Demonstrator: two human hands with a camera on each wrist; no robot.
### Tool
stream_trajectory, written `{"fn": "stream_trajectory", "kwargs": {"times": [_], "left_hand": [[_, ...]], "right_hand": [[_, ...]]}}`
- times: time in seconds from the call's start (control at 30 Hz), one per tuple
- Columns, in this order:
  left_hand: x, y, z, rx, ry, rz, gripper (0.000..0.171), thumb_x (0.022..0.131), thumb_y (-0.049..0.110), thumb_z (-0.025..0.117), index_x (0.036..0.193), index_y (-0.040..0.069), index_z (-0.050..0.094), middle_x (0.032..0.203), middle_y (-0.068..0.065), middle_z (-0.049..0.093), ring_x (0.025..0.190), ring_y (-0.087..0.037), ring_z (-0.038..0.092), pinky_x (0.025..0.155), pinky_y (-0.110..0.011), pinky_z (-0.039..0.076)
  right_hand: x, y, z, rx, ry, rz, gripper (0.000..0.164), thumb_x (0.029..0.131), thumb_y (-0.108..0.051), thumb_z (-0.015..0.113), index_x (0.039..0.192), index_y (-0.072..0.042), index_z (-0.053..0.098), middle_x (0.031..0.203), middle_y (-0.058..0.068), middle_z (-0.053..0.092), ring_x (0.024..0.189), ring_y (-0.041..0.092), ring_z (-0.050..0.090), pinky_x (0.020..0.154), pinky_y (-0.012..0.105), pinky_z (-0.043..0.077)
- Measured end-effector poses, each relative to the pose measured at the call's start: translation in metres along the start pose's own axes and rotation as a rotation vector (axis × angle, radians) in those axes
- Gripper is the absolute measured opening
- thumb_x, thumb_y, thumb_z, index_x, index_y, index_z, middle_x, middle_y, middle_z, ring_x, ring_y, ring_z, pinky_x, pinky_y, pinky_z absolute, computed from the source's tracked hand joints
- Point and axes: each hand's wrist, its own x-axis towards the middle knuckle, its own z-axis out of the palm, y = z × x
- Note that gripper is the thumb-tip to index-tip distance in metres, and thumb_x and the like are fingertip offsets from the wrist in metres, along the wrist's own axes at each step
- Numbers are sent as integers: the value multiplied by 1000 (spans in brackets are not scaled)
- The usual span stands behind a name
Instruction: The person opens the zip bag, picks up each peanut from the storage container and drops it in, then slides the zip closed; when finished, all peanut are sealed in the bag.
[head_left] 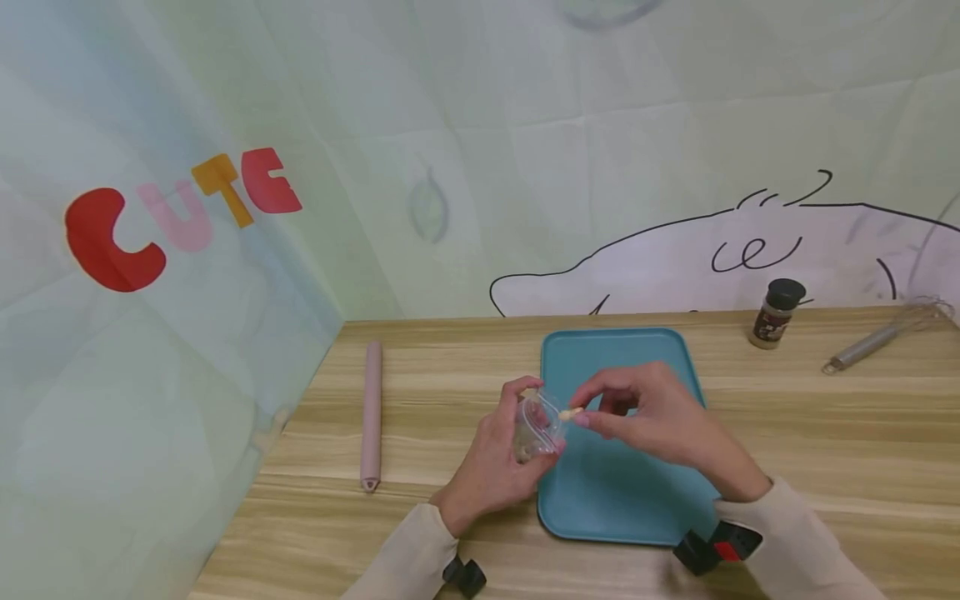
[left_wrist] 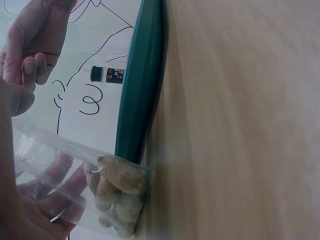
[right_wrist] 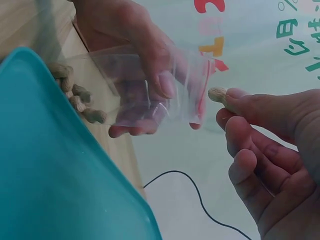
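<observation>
My left hand (head_left: pixel 498 454) grips a clear zip bag (head_left: pixel 534 429) near its top, thumb on one side and fingers on the other. Several peanuts in their shells (left_wrist: pixel 120 185) lie at the bottom of the bag in the left wrist view. My right hand (head_left: pixel 652 412) pinches a single peanut (right_wrist: pixel 218 94) between thumb and index finger, right by the bag's mouth. Its other fingers are curled loosely. Both hands are over the left part of a blue tray (head_left: pixel 622 500).
A pinkish rolling pin (head_left: pixel 372 417) lies on the wooden table (head_left: pixel 315 500) to the left. Behind the tray, on the right, stands a seasoning jar (head_left: pixel 777 315) with a black lid. A whisk (head_left: pixel 870 343) lies farther right. A printed cloth (head_left: pixel 450 167) hangs behind the table.
</observation>
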Motion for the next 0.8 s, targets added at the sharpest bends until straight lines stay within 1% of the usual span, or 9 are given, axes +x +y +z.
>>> {"fn": "stream_trajectory", "kwargs": {"times": [0.23,0.3,0.47,0.57,0.67,0.7,0.8], "left_hand": [[0,0,-1,-6,-10,6,77,91,21,76,155,23,33,117,-2,67,99,-13,68,86,-27,59],[0,0,-1,-2,-15,1,77,91,21,77,154,25,33,117,-1,67,99,-13,68,87,-27,59],[-1,0,-1,0,-18,-12,78,91,22,77,155,25,33,119,-2,67,101,-13,68,88,-27,59],[-1,0,-1,-3,-18,-8,78,91,22,76,156,20,33,121,-3,68,103,-15,68,90,-29,60],[-1,0,-1,-2,-15,-3,77,91,22,76,156,18,33,121,-4,68,103,-16,69,90,-29,60],[-1,0,-1,0,-14,-1,77,92,23,76,156,19,33,121,-4,68,103,-16,69,90,-30,60],[-1,-1,-1,5,-11,-4,76,92,23,76,155,22,34,120,-3,69,103,-16,69,90,-30,60]], "right_hand": [[0,-1,7,-7,-10,12,14,92,-14,84,103,-23,82,75,-13,72,61,3,59,55,27,51],[0,0,8,0,-14,18,13,93,-15,84,103,-23,82,74,-13,71,60,3,59,55,28,51],[0,0,9,17,-23,14,12,93,-16,84,104,-21,82,75,-6,74,60,4,60,54,27,50],[0,0,9,20,-34,6,12,93,-16,84,104,-21,82,78,-6,76,61,4,61,54,27,50],[1,1,10,16,-45,2,13,93,-16,84,104,-21,82,79,-9,76,62,3,62,55,27,51],[1,1,10,14,-46,3,13,93,-16,84,104,-21,82,79,-11,76,62,3,62,55,27,51],[1,1,9,19,-49,5,13,93,-16,84,104,-21,82,80,-9,76,62,3,62,56,27,52]]}}
